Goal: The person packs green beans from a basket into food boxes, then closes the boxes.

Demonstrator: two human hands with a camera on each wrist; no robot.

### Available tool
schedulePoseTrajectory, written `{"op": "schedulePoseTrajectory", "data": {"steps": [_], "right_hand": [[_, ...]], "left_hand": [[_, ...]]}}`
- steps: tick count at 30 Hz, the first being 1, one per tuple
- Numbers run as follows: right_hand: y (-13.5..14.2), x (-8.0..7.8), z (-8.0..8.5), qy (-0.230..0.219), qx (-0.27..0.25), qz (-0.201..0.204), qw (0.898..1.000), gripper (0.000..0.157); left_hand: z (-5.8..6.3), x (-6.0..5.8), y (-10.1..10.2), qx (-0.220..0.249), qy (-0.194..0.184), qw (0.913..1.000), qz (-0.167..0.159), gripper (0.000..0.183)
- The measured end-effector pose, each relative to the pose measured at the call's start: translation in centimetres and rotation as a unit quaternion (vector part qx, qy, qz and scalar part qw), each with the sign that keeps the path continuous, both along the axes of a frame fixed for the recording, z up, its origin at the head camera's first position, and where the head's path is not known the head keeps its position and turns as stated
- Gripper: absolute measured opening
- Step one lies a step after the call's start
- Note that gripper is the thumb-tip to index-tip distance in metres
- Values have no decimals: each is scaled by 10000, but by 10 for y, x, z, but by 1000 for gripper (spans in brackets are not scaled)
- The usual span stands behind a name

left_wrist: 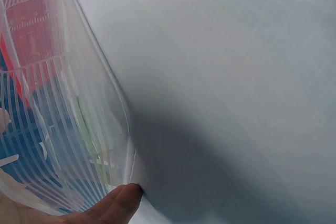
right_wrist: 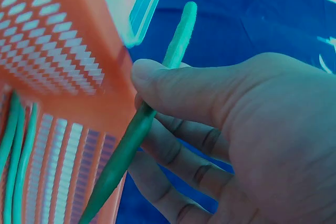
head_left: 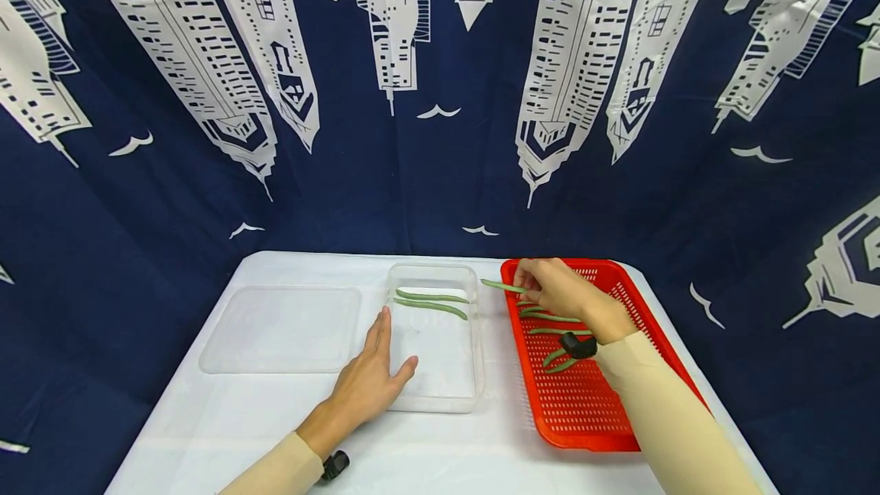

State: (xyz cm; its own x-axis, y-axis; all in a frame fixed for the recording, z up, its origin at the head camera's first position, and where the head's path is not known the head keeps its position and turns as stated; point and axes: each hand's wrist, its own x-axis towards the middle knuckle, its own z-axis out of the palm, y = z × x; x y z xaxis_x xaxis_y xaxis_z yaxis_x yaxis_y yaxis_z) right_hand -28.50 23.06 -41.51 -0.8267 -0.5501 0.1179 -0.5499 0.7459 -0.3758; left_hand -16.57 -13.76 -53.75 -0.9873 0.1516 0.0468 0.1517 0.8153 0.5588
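Over the far left corner of a red basket [head_left: 584,418], my right hand [head_left: 553,285] pinches a green bean [right_wrist: 126,140] between thumb and fingers. The bean's one end points left toward a clear plastic container [head_left: 440,404]. Inside that container two green beans [head_left: 431,302] lie side by side near the far end. My left hand [head_left: 371,380] rests against the container's left side with its fingers straight and the thumb spread over the rim. Several more green beans [head_left: 553,317] lie in the basket below my right hand.
A flat translucent lid [head_left: 282,331] lies on the white table [head_left: 227,434], left of the container. Behind the table hangs a dark blue cloth [head_left: 399,182] printed with white buildings and birds. The red basket stands at the table's right side.
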Motion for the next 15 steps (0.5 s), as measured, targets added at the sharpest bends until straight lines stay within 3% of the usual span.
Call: {"op": "schedulePoseTrajectory", "data": {"steps": [15], "right_hand": [[-70, -12, -5, -156, 68, 512, 9985, 17]], "left_hand": [[-1, 0, 1, 43, 101, 9999, 9, 106]]}}
